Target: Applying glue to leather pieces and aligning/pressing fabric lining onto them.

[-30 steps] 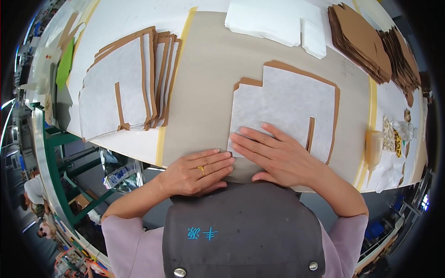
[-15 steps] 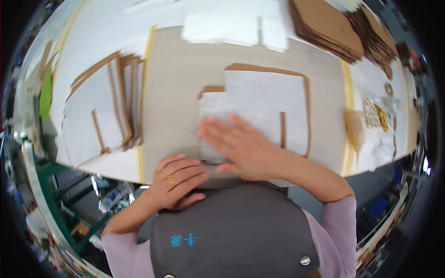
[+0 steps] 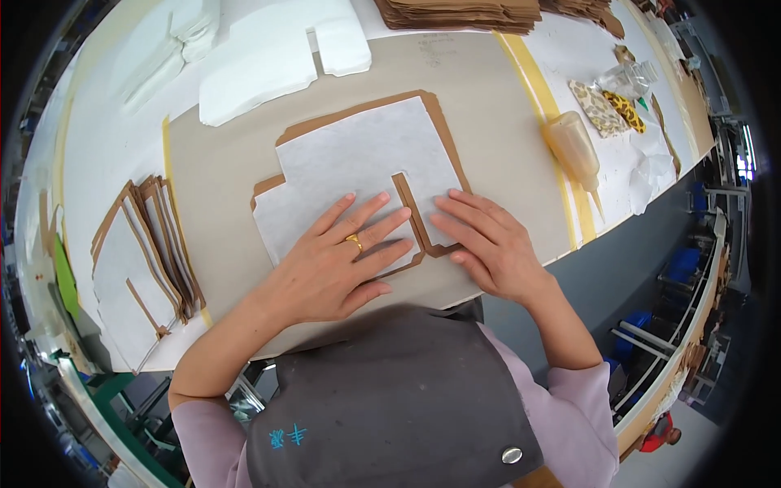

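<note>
On the grey mat, I see left hand and right hand, fingers apart, on seemingly laid white liner; brown panels remain.

Between the paper and the bottle toward the surface's right edge, a hand could pass; white sheets and brown cards block the far edge, a pile the near left corner.

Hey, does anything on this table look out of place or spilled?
Nothing looks spilled or plainly damaged. A bit odd: the amber squeeze bottle lies on its side at right instead of standing, and near it a crumpled white scrap looks like litter.
</note>
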`<state>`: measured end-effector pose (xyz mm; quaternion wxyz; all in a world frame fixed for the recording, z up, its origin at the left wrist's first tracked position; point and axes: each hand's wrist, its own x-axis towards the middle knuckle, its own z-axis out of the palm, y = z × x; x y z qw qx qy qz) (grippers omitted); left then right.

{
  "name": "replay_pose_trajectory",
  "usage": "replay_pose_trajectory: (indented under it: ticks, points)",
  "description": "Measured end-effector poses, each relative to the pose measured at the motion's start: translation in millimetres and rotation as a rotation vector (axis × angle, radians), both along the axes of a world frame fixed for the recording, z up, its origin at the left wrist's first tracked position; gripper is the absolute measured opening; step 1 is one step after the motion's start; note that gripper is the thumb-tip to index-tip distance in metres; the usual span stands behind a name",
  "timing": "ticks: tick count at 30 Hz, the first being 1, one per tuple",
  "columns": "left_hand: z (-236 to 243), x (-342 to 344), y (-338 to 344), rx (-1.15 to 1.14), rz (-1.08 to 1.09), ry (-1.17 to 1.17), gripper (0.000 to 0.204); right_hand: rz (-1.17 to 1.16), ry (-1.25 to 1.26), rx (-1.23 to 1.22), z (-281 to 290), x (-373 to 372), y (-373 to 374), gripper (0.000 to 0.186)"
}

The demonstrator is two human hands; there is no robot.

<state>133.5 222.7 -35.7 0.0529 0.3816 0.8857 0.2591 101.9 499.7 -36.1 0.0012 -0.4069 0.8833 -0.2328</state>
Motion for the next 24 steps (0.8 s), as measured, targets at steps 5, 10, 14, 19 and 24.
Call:
replay_pose_trajectory:
  ticks: [5,10,14,19,24]
  points:
    - [-6,-2,2,-0.018,-0.052,-0.055,0.042,0.026,0.005,0.021,-11,-5,7,0.041]
    - [-9,1,-3,-0.030,-0.053,-0.070,0.044,0.028,-0.012,-0.010,-12,-6,8,0.040]
    - [-5,4,-9,-0.071,-0.061,-0.093,0.050,0.037,-0.017,-0.015,-13,-8,9,0.041]
    - [0,2,-6,-0.074,-0.058,-0.064,0.054,0.045,-0.040,0.033,-5,-7,6,0.048]
    - [0,-6,5,-0.061,-0.072,0.009,0.049,0.074,-0.021,0.111,-7,-5,6,0.047]
